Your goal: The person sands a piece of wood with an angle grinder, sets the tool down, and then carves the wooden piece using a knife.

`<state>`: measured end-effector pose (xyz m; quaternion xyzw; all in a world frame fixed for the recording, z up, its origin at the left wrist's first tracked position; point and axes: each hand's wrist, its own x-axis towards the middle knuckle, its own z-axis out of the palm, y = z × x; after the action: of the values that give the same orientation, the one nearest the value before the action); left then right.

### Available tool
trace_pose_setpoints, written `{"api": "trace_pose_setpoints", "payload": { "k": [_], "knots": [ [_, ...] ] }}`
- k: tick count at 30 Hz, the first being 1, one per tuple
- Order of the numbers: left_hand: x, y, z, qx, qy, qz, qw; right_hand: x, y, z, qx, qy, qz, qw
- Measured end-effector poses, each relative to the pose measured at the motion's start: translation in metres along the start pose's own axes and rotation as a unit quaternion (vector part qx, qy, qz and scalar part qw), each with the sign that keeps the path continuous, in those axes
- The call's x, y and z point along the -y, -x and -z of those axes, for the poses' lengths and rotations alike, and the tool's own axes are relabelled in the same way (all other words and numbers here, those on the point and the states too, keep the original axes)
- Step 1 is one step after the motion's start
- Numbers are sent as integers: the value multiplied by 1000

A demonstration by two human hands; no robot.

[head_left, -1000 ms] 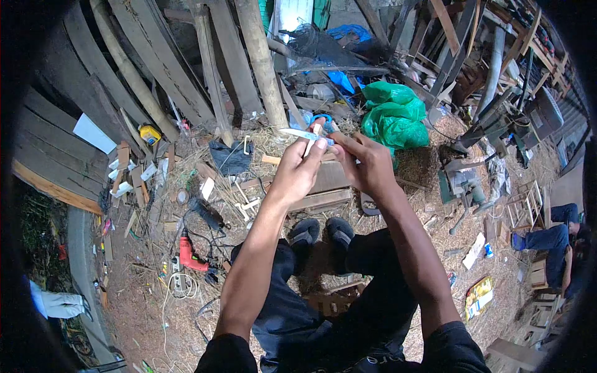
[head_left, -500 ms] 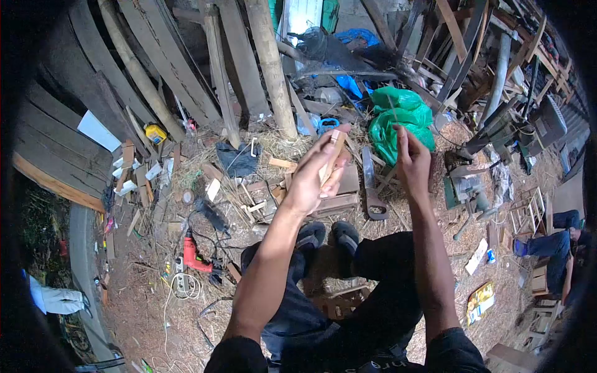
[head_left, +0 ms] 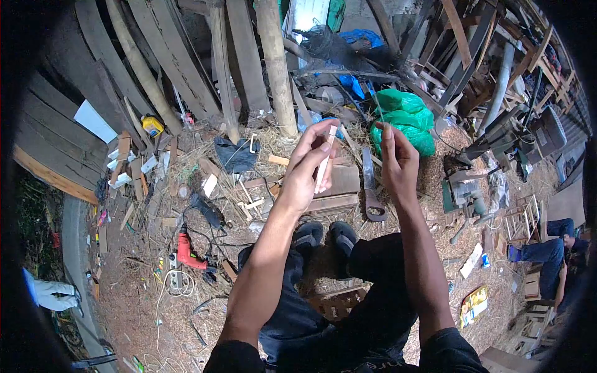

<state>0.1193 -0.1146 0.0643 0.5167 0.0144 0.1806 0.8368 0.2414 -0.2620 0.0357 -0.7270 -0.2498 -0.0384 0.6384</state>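
A small pale wooden piece [head_left: 325,160] is gripped between the fingers and thumb of my left hand [head_left: 308,166], its length running up and down. To its right, my right hand [head_left: 397,158] is raised with the fingers pinched around a thin, narrow blade-like strip [head_left: 377,107] that points up and to the left. The two hands are apart. Behind my right hand lies a green plastic bag [head_left: 407,118]. A handsaw [head_left: 370,186] rests on the ground between my hands, beside some wooden boards [head_left: 339,186].
A red power drill [head_left: 189,252] and a power strip [head_left: 175,275] lie at the left. On the right are a metal vise-like tool [head_left: 469,196] and a seated person [head_left: 547,252]. Another person's legs [head_left: 56,294] show at far left. Planks [head_left: 171,59] lean at the back.
My left hand has turned, so the wooden piece now shows a narrower face. My right hand and the thin strip have shifted slightly left. The whole view has moved a little.
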Motion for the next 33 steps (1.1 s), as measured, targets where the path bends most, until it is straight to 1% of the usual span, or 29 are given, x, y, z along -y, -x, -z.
{"api": "trace_pose_setpoints", "payload": {
  "k": [3,4,6,9,11,14,16,19,25,33],
  "knots": [
    [-2,3,2,-31,-16,3,999,14,13,-11,27,-24,127,991],
    [-3,4,1,-40,-30,4,999,21,16,-10,84,35,159,983],
    [-7,9,-1,-57,-59,8,997,44,23,-13,157,106,205,960],
    [-7,8,-1,-112,-83,34,990,38,26,-20,165,111,221,955],
    [-6,10,3,-96,-96,49,990,35,26,-23,163,112,247,949],
    [-4,10,4,-92,-113,62,987,39,31,-24,175,131,205,954],
    [-8,11,2,-98,-139,77,982,38,32,-24,171,148,221,949],
    [-4,11,9,-71,-114,79,988,36,32,-24,161,158,235,946],
    [-6,12,8,-60,-90,84,991,30,30,-25,145,174,257,940],
    [-7,11,-2,-79,-36,111,990,27,25,-17,130,193,269,934]
  ]
}}
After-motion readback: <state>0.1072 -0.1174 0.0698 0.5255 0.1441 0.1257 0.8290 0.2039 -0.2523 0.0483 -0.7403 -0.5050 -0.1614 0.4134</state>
